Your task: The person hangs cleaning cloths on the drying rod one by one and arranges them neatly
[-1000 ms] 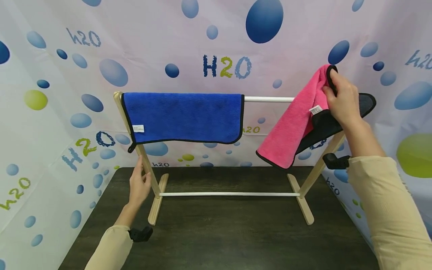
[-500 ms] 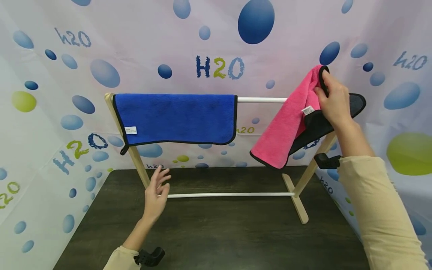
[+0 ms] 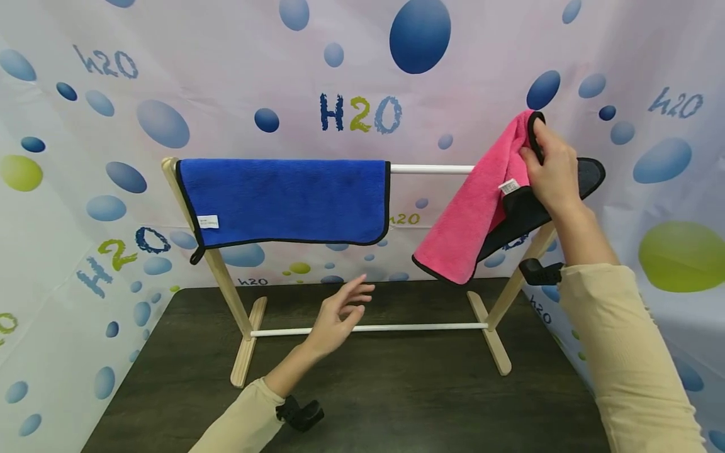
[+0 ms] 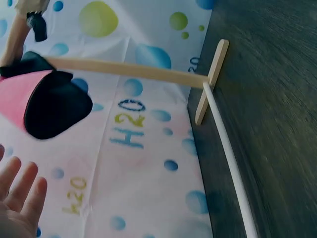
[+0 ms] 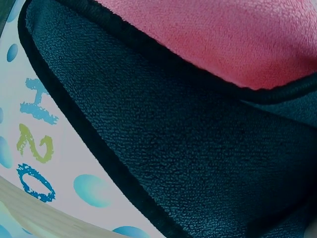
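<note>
My right hand (image 3: 555,168) grips a pink towel (image 3: 461,217) by its black-edged top, in front of the right end of the rack. The towel hangs down in folds, with a white label and a dark grey underside that fills much of the right wrist view. My left hand (image 3: 338,318) holds nothing; its fingers are spread and it overlaps the low rail in the head view. In the left wrist view its fingers (image 4: 30,188) point toward the hanging towel. A blue towel (image 3: 283,201) with black trim hangs over the left part of the upper white rail (image 3: 430,169).
The wooden rack has a left post (image 3: 226,286), a right post (image 3: 512,286) and a low white rail (image 3: 419,327). It stands on a dark wood table (image 3: 396,390). Behind it is a backdrop (image 3: 226,63) printed with bubbles and H2O lettering.
My left hand has moved right, from beside the left post to in front of the low rail. The right hand keeps its grip on the pink towel. The head view has shifted slightly right.
</note>
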Tool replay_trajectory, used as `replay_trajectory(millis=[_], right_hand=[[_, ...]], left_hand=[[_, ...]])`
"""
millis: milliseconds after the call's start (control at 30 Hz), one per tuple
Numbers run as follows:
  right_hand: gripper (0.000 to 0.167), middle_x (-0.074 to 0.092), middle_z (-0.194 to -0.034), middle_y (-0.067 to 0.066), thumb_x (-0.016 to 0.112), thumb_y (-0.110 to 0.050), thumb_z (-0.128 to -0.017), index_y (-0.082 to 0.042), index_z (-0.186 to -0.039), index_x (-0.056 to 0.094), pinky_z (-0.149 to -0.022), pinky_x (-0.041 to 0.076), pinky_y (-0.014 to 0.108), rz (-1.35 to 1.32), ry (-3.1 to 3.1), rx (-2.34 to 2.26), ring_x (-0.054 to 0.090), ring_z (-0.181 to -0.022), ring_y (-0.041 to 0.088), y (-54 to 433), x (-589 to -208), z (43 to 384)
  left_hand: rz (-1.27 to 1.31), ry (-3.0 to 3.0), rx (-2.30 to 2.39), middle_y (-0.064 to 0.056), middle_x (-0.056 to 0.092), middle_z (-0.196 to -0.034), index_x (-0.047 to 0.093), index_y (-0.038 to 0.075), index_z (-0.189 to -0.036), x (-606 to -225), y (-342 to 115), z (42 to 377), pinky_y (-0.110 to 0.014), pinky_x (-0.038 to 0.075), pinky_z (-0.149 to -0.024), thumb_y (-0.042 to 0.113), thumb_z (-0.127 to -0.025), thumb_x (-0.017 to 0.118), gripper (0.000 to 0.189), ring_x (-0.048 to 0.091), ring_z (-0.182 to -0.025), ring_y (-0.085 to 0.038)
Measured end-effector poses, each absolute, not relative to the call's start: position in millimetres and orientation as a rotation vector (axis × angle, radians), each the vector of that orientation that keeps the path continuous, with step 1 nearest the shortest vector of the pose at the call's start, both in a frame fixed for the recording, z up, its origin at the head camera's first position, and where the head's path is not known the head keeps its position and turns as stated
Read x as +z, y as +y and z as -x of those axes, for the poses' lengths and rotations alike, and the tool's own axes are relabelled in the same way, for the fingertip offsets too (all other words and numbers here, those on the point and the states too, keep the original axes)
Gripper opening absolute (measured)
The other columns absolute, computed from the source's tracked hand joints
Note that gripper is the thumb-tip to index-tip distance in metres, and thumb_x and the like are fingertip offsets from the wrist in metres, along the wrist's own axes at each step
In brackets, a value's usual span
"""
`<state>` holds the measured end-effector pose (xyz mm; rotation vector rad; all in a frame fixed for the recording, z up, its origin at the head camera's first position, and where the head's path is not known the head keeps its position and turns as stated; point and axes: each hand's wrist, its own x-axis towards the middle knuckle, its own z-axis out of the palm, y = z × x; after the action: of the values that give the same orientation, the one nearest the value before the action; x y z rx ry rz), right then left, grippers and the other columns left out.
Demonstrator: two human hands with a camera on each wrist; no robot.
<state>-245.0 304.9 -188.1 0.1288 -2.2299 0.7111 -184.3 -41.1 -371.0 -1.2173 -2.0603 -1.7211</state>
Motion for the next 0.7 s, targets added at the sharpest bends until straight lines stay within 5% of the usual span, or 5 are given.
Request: replay_trajectory(millis=[200, 700], right_hand=[[0.021, 0.053, -0.099, 0.023, 0.047, -0.008, -0.092, 0.002, -0.11, 0.05, -0.083, 0.037, 0.038, -0.127, -2.229, 0.715, 0.047, -0.092, 0.033, 304, -188, 245], [0.021, 0.053, -0.096, 0.02, 0.048, -0.01, -0.092, 0.0, -0.111, 0.05, -0.073, 0.031, 0.023, -0.098, -2.212, 0.711, 0.041, -0.084, 0.022, 303, -189, 245]], left_hand=[[1.273, -2.219, -1.791, -0.026, 0.054, -0.119, 0.038, -0.009, -0.132, -361, -16, 189, -0.033, 0.052, -0.08, -0.008, -0.088, 0.048, 0.045, 0.058, -0.101, -0.036], [1.224, -2.56, -2.04, -0.019, 0.052, -0.127, 0.028, 0.009, -0.144, -377, 21, 243, -0.035, 0.051, -0.079, 0.017, -0.097, 0.043, 0.05, 0.056, -0.107, -0.031]])
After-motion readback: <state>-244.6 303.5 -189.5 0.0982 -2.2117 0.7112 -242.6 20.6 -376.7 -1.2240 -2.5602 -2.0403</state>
